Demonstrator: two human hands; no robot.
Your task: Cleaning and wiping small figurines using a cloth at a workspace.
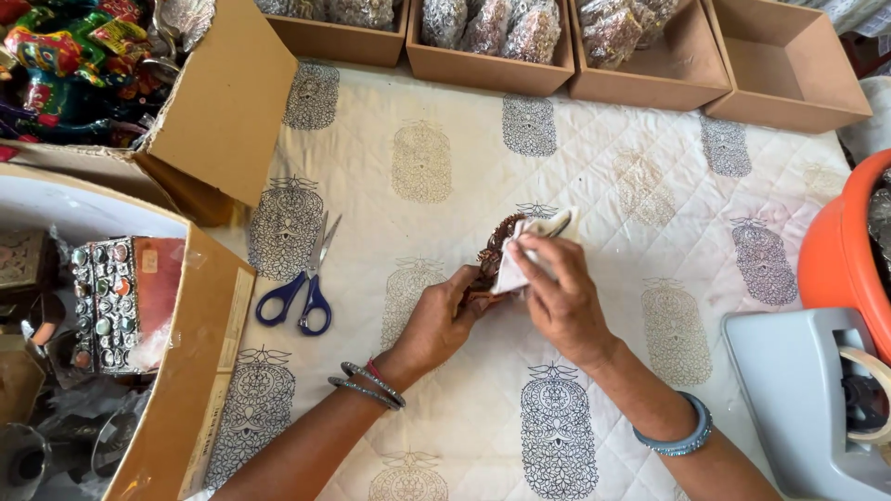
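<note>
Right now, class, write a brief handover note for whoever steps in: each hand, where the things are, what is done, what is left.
Left hand: grips the small brown ornament from below.
Right hand: presses white wrapping paper against it.
Both held above the quilted printed cloth; blue-handled scissors lie to the left, the tape dispenser to the right.
Done: paper partly covers the ornament.
Left: its left side is uncovered; no tape visible on it.

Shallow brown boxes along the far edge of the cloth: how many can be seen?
4. First box far left, second box beside it, third box next, fourth box far right. More may lie outside the view.
</note>
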